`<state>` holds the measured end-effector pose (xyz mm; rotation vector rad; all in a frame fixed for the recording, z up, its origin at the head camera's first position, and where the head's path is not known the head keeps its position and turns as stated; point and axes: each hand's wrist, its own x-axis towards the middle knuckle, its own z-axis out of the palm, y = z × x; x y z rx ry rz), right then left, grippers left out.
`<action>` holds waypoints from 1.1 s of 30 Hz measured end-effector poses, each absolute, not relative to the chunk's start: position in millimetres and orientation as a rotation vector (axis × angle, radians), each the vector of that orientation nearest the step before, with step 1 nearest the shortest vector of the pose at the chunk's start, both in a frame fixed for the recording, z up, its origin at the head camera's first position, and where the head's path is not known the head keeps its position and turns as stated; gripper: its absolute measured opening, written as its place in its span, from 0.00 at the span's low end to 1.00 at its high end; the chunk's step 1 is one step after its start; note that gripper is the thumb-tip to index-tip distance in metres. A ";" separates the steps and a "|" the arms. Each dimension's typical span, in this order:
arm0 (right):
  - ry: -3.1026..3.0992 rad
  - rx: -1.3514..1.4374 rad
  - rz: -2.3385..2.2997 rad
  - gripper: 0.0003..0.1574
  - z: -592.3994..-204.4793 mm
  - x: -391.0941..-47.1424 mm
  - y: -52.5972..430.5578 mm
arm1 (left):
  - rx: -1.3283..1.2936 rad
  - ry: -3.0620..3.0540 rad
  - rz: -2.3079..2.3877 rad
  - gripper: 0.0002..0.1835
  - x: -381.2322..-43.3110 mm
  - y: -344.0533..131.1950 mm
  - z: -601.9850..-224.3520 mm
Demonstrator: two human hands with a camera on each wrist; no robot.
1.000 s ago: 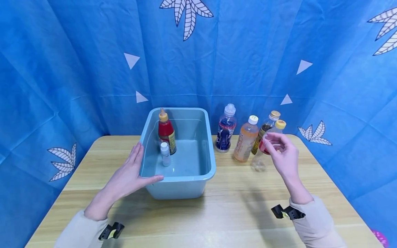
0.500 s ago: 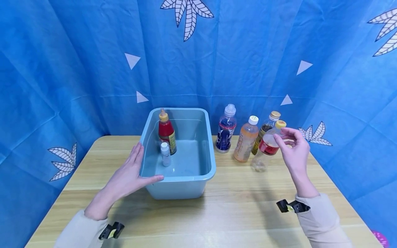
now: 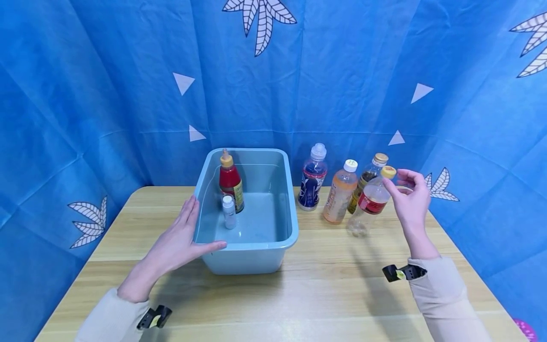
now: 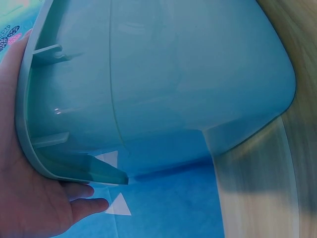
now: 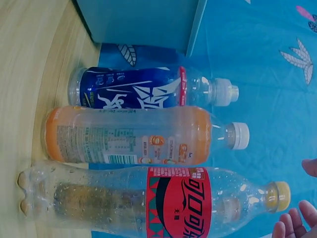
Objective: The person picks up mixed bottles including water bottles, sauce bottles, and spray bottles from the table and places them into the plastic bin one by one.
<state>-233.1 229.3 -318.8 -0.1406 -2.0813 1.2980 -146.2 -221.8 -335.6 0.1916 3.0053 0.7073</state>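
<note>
My left hand (image 3: pixel 175 244) rests at the near left corner of a blue plastic basin (image 3: pixel 256 246), thumb along its front rim and straight fingers along the left side. To the right, my right hand (image 3: pixel 412 202) is beside the yellow cap (image 3: pixel 388 172) of an empty clear cola bottle (image 3: pixel 372 205) with a red label. The right wrist view shows a thumb (image 5: pixel 310 167) and fingers (image 5: pixel 293 223) on either side of the cap, apart from it. Inside the basin stand a red sauce bottle (image 3: pixel 230 179) and a small white-capped bottle (image 3: pixel 229 214).
Left of the cola bottle stand an orange-tinted bottle (image 3: pixel 339 197) with a white cap and a blue-labelled sports bottle (image 3: pixel 312 183). A gold-capped bottle (image 3: pixel 368 175) is partly hidden behind. Blue curtain (image 3: pixel 342 71) hangs behind the wooden table (image 3: pixel 316 285).
My right hand has moved from the cola bottle's label to the right and up, near its yellow cap. The left hand, basin and bottles stay in place.
</note>
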 end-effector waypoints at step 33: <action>-2.264 -0.256 1.384 0.29 -328.0 -260.8 243.5 | 0.214 3.013 0.712 0.66 -146.5 -223.2 -337.0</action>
